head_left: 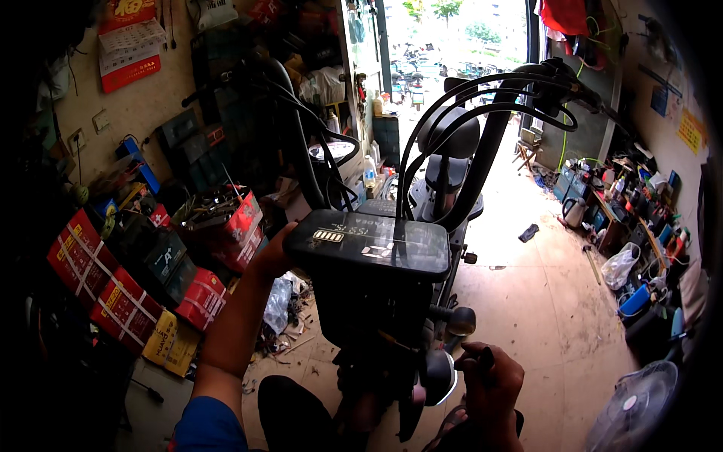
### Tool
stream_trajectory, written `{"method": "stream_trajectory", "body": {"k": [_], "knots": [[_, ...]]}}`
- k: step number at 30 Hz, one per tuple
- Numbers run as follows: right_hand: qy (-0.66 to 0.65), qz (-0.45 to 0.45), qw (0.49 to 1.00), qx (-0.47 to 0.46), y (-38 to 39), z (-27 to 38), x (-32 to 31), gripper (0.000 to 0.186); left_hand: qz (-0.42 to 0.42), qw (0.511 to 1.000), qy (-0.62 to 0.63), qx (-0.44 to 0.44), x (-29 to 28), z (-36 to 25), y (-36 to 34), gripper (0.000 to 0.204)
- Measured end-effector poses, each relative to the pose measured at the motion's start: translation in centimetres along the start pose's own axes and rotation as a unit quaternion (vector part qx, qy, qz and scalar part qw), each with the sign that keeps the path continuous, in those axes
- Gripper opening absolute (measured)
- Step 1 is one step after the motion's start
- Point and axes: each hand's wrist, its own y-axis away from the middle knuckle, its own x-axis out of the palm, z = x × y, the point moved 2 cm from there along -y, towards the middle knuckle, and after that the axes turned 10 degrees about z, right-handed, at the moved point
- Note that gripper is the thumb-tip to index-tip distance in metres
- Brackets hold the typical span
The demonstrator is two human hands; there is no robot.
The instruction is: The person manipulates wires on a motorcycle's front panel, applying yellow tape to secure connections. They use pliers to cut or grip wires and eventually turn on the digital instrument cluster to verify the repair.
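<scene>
In front of me stands a black electric scooter with its glossy display panel (369, 242) facing up. My left hand (276, 255) is against the panel's left edge, its fingers mostly hidden behind it. Low on the scooter is a round headlight (440, 378) with a bright rim. Just right of it, my right hand (493, 377) is closed with curled fingers around something small and dark that I cannot make out. Black cables (467, 98) arch over the right handlebar tube (489, 151).
Red boxes (126, 309) and a yellow box (172, 343) are stacked at left, beside a toolbox (226, 218). A cluttered shelf (633, 218) lines the right wall. A fan (629, 403) stands at lower right. A dark object (529, 233) lies on the floor toward the bright doorway.
</scene>
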Motion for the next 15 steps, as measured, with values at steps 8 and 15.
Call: {"method": "stream_trajectory", "body": {"k": [8,15], "knots": [[0.016,0.006,0.999,-0.035,0.1,-1.6,-0.2,0.025,-0.035,0.998,-0.052,0.02,-2.2,1.2,0.8,0.023],[0.011,0.012,0.999,-0.05,-0.4,-1.3,-0.5,0.023,0.017,0.597,-0.8,0.055,-9.4,6.2,4.4,0.026]]}}
